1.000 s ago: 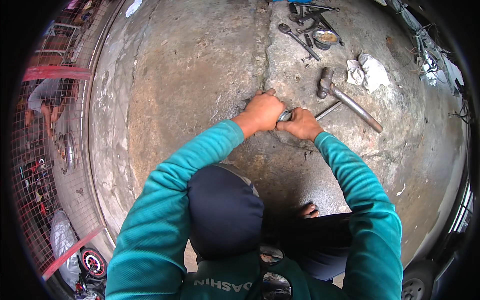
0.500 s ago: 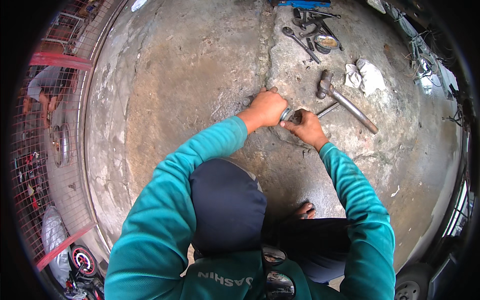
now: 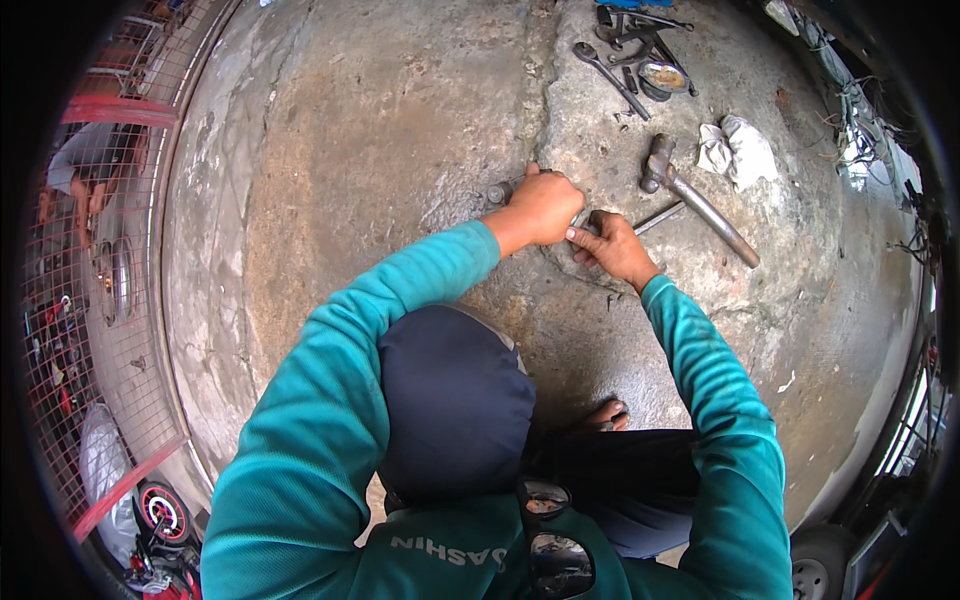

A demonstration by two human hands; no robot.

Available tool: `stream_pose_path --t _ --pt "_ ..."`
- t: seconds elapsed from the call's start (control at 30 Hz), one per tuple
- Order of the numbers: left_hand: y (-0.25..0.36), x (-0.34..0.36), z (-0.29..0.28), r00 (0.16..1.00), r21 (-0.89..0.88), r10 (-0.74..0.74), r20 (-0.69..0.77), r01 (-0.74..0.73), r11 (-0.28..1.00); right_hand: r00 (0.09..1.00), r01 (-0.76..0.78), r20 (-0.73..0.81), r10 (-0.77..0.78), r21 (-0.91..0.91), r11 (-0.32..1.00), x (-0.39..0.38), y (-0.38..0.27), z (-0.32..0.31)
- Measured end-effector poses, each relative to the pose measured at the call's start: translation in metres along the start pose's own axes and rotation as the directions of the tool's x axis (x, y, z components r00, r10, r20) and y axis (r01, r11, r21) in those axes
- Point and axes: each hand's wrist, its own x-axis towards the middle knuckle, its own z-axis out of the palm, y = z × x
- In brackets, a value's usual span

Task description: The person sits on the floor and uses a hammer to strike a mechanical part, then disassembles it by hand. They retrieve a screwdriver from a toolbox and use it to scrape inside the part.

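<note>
My left hand (image 3: 545,207) is closed round a dark metal cylindrical part (image 3: 500,193), whose rounded end sticks out on the left; the rest is hidden under my fingers. Close against it on the right, my right hand (image 3: 612,250) has thumb and fingers drawn together at the part's other end. What they pinch there is too covered to make out. Beyond the right fingers a thin metal rod (image 3: 661,217) slants across the concrete. A hammer (image 3: 712,214) with a metal handle lies just past the rod.
A white rag (image 3: 738,152) lies behind the hammer. Farther off are a ratchet wrench (image 3: 612,82), several other hand tools and a small bowl (image 3: 663,77) of brownish stuff. Red wire fencing (image 3: 110,230) runs along the left, with another person behind it. A wheel (image 3: 822,565) stands at lower right.
The silvery ring-shaped end that showed between my hands is now mostly covered. My left hand has turned slightly and shifted a little right; the right fingers have moved slightly. The view has shifted a little.
</note>
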Motion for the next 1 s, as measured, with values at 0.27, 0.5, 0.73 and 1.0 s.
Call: stream_pose_path --t 0.27,0.5,0.73,1.0 --pt "0.003 0.001 -0.006 1.0 -0.002 -0.02 -0.002 0.02 1.0 0.999 -0.027 0.019 0.028 -0.079 0.997 0.011 -0.007 -0.018" --pt "0.025 -0.025 0.02 0.99 0.032 -0.008 -0.138 0.012 0.999 0.997 -0.038 0.048 0.052 -0.256 0.966 0.013 0.013 -0.007" --pt "0.043 -0.079 0.058 0.927 0.177 0.113 -0.359 -0.052 0.983 0.965 0.181 -0.092 -0.245 -0.437 0.881 -0.029 0.025 0.052" --pt "0.06 -0.113 0.056 0.79 0.163 0.061 -0.61 0.049 0.985 0.905 0.333 -0.112 -0.409 -0.411 0.849 -0.052 -0.005 0.063"
